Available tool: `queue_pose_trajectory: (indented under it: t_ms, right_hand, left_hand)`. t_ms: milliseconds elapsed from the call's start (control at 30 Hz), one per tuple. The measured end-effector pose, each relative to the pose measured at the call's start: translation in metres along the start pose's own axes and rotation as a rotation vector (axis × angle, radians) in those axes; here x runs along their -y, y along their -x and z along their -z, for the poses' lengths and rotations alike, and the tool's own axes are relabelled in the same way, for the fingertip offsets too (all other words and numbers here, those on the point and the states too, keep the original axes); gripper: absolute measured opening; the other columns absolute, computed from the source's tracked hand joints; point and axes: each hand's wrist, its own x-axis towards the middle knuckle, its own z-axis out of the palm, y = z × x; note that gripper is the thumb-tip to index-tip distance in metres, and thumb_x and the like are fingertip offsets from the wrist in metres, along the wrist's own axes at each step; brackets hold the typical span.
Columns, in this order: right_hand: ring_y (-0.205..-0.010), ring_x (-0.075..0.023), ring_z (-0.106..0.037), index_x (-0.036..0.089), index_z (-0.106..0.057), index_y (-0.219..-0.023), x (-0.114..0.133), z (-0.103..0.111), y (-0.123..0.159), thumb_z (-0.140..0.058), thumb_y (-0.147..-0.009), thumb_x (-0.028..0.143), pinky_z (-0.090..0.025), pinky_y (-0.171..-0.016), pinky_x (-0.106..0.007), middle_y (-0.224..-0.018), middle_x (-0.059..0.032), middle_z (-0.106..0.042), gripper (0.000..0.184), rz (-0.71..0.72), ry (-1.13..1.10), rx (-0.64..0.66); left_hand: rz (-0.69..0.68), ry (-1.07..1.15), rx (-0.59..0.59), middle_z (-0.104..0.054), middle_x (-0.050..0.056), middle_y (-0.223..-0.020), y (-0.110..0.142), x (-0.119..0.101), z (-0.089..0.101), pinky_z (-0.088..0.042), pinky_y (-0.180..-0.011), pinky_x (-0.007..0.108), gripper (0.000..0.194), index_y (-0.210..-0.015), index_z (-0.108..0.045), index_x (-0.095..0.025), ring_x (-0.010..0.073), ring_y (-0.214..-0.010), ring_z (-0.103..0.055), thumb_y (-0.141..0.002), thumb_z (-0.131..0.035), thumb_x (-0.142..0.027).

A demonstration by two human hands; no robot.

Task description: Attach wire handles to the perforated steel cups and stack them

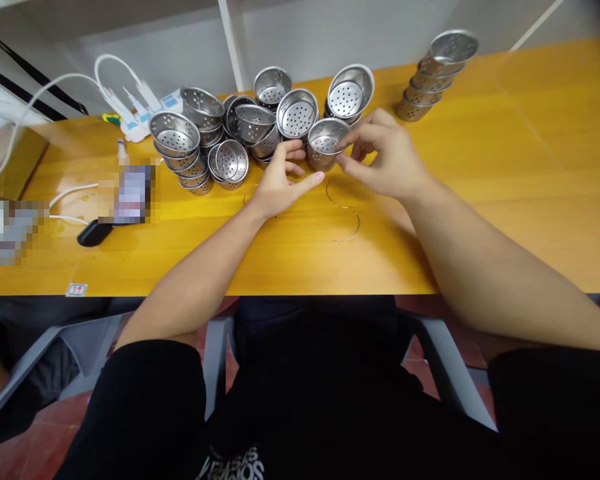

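A small perforated metal cup (pixel 323 155) stands in front of a cluster of similar cups, tipped slightly toward me. My right hand (pixel 380 153) pinches its right rim between thumb and fingers. On the cup's left side is my left hand (pixel 280 183), its fingers apart and thumb stretched toward the cup's base; whether it touches the metal I cannot tell. A thin bent wire (pixel 356 220) lies on the table just below the cup. Part of another thin wire shows beside my left hand, mostly hidden by it.
Stacked perforated cups (pixel 180 143) stand at the left of the cluster, and a separate leaning stack (pixel 423 83) is at the back right. A power strip (pixel 140 120) with white cables, a blurred-out phone (pixel 133 193) and a black object (pixel 95 233) lie on the left of the yellow table (pixel 480 220).
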Motion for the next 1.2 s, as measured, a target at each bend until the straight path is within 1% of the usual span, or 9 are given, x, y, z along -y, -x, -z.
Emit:
queue_pose_trajectory:
  t_ms: [133,300,433,500,633,800,867,1000,1200]
  right_hand:
    - [-0.088,-0.0282,-0.065,0.039,-0.094,-0.118,-0.013,0.002,0.0,-0.108,-0.103,0.086,-0.07,-0.087,-0.057,-0.124,-0.0116,-0.079,0.051,-0.039,0.025,-0.032]
    - [-0.09,-0.0284,-0.068,0.034,-0.093,-0.119,-0.023,0.0,0.0,-0.105,-0.101,0.094,-0.067,-0.09,-0.056,-0.124,-0.0119,-0.078,0.064,-0.029,0.063,-0.019]
    - [-0.11,-0.0366,-0.073,0.039,-0.089,-0.119,-0.027,-0.005,0.002,-0.101,-0.104,0.093,-0.07,-0.102,-0.059,-0.12,-0.0124,-0.08,0.057,-0.052,-0.071,0.003]
    - [-0.111,-0.0381,-0.075,0.039,-0.09,-0.121,-0.029,-0.008,0.002,-0.098,-0.106,0.095,-0.071,-0.107,-0.063,-0.126,-0.0138,-0.081,0.058,-0.054,-0.035,-0.002]
    - [-0.112,-0.0419,-0.081,0.036,-0.091,-0.128,-0.029,-0.01,0.003,-0.099,-0.104,0.092,-0.074,-0.113,-0.07,-0.142,-0.0172,-0.081,0.062,-0.046,0.118,0.019]
    - [-0.122,-0.0463,-0.084,0.034,-0.091,-0.132,-0.031,-0.009,0.002,-0.099,-0.107,0.086,-0.075,-0.118,-0.072,-0.144,-0.0185,-0.082,0.059,-0.029,0.128,0.05]
    - [-0.126,-0.0457,-0.084,0.035,-0.091,-0.132,-0.033,-0.009,0.003,-0.1,-0.107,0.086,-0.076,-0.117,-0.07,-0.143,-0.0173,-0.083,0.058,-0.028,0.096,0.04]
    - [-0.123,-0.0452,-0.086,0.036,-0.091,-0.134,-0.032,-0.011,0.003,-0.099,-0.104,0.093,-0.079,-0.11,-0.068,-0.142,-0.0176,-0.085,0.065,-0.024,0.09,0.03]
    - [-0.114,-0.0433,-0.087,0.036,-0.091,-0.136,-0.031,-0.015,0.004,-0.086,-0.105,0.105,-0.08,-0.108,-0.071,-0.147,-0.0184,-0.085,0.076,-0.022,0.134,0.012]
  left_hand:
    - [0.012,0.038,-0.001,-0.07,0.02,-0.182,-0.003,0.007,-0.001,-0.079,-0.1,0.051,0.092,-0.177,-0.059,-0.035,0.0268,-0.125,-0.081,-0.103,-0.098,-0.072]
    - [0.002,0.047,-0.042,-0.073,0.018,-0.177,-0.005,0.01,-0.002,-0.079,-0.096,0.049,0.085,-0.172,-0.067,-0.035,0.027,-0.122,-0.081,-0.099,-0.1,-0.064]
    - [-0.048,0.015,-0.052,-0.063,0.017,-0.192,-0.003,0.005,-0.003,-0.079,-0.103,0.052,0.086,-0.182,-0.061,-0.04,0.0307,-0.136,-0.08,-0.107,-0.091,-0.068]
    - [-0.066,0.01,-0.049,-0.06,0.018,-0.196,0.0,-0.002,-0.004,-0.08,-0.106,0.054,0.088,-0.189,-0.056,-0.042,0.0333,-0.144,-0.078,-0.111,-0.088,-0.067]
    - [-0.068,0.044,-0.039,-0.057,0.018,-0.202,0.006,-0.014,-0.005,-0.082,-0.107,0.052,0.093,-0.192,-0.053,-0.045,0.036,-0.151,-0.078,-0.109,-0.092,-0.062]
    - [-0.081,0.024,0.009,-0.045,0.019,-0.212,0.004,-0.01,-0.003,-0.084,-0.108,0.053,0.093,-0.188,-0.057,-0.041,0.0394,-0.158,-0.079,-0.106,-0.094,-0.065]
    - [-0.084,0.026,0.0,-0.041,0.018,-0.214,0.003,-0.009,-0.002,-0.085,-0.106,0.053,0.09,-0.184,-0.061,-0.04,0.04,-0.158,-0.079,-0.104,-0.097,-0.064]
    - [-0.067,0.024,-0.014,-0.05,0.019,-0.207,0.005,-0.014,-0.002,-0.085,-0.107,0.053,0.079,-0.175,-0.068,-0.038,0.0387,-0.156,-0.079,-0.105,-0.097,-0.062]
    - [-0.039,0.013,0.044,-0.048,0.019,-0.206,0.007,-0.021,0.001,-0.082,-0.115,0.052,0.072,-0.174,-0.066,-0.035,0.0379,-0.162,-0.075,-0.113,-0.088,-0.065]
